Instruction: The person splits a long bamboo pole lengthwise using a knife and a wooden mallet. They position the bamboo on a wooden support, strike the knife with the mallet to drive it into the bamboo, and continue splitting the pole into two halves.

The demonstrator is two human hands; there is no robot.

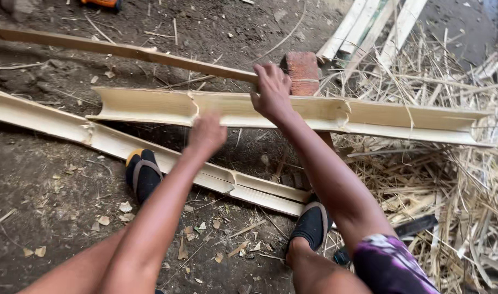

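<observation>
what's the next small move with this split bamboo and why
Probably settle the left hand firmly onto the near edge of the split bamboo. The right hand already grips its far edge by the brick, while the left looks blurred and only at the rim, so the piece is held on one side.

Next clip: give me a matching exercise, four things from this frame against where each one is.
Things:
1. right hand
2. left hand
3. brick
4. straw pile

Places:
A. right side of the ground
B. far edge of the upper split bamboo
C. behind that bamboo, under the thin pole
D. its near edge

Pairs: 1-B, 2-D, 3-C, 4-A
</observation>
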